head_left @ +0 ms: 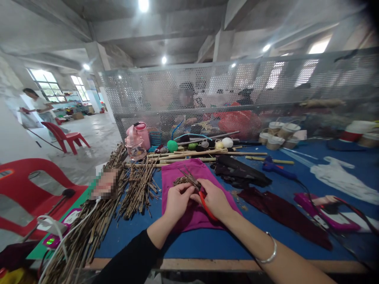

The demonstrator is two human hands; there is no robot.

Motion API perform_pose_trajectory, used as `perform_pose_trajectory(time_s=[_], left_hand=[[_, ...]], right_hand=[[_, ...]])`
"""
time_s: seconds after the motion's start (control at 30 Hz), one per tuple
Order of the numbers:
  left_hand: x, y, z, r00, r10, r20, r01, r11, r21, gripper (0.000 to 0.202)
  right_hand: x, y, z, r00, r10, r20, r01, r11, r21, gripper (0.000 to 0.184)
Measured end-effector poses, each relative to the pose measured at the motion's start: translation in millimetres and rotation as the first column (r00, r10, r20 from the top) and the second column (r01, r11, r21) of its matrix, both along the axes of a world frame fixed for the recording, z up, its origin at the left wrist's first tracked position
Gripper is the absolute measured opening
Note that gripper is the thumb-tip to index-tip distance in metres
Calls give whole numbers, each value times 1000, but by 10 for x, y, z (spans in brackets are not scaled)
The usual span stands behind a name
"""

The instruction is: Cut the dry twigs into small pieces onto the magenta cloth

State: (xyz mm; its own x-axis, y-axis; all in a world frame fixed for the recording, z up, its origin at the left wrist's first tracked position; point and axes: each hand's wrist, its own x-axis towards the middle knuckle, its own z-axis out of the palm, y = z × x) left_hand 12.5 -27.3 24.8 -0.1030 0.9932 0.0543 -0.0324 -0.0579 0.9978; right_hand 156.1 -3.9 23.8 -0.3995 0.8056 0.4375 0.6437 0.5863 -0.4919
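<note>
Red-handled scissors [206,206] sit in my right hand [213,199], whose fingers are closed around them. Their blades point up and to the left, slightly apart. My left hand [177,203] is closed in a pinch, its fingertips close to those of my right hand. What it pinches is hidden. Just beyond the left fingers shows a small brown, twiggy piece [181,180], partly covered by the hand and the blades. Both hands are over a magenta cloth [189,219] spread on the blue table [133,240].
Bundles of dry twigs [139,189] lie on the left. Pale sticks [189,156] and yarn balls [172,146] line the back before a perforated metal screen [166,94]. Dark cloths [284,213], a blue glue gun [278,169] and a white plastic bag [343,177] lie right. People are beyond.
</note>
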Motion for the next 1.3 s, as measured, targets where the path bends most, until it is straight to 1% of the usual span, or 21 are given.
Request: perform_pose_trajectory(time_s=[0.07,0.2,0.3,0.47,0.67,0.77,0.87,1.03,1.1,1.3], left_hand=[[8,6,-15,1000,1,12,-1,1000,-26,33],[8,15,-25,1000,4,-10,-4,999,40,26],[9,19,-31,1000,6,-4,-6,999,48,26],[20,20,-53,997,-13,70,13,1000,0,31],[8,25,-51,998,15,66,-14,1000,-27,35],[-7,25,-31,998,8,60,-7,1000,-9,37],[-21,21,-12,998,7,64,-8,1000,27,34],[-13,11,-5,1000,21,4,-21,997,78,27],[0,8,2,1000,17,15,-18,998,61,26],[13,6,3,998,9,61,-8,1000,-14,30]], right_hand=[[5,6,-8,1000,-15,9,14,1000,10,38],[-2,1,13,999,5,33,-7,998,58,45],[-13,-2,27,1000,19,17,-21,997,76,48],[-18,-5,-1,1000,17,-23,-17,1000,12,42],[1,9,-14,997,55,-60,-59,997,-56,35],[8,4,5,999,30,-19,-31,997,-69,34],[0,-12,29,999,-18,41,20,999,-32,39],[-29,-18,38,998,-27,51,25,999,45,46],[-33,-13,27,999,-29,42,27,999,47,46],[-16,-4,3,1000,3,-6,-3,1000,-5,35]])
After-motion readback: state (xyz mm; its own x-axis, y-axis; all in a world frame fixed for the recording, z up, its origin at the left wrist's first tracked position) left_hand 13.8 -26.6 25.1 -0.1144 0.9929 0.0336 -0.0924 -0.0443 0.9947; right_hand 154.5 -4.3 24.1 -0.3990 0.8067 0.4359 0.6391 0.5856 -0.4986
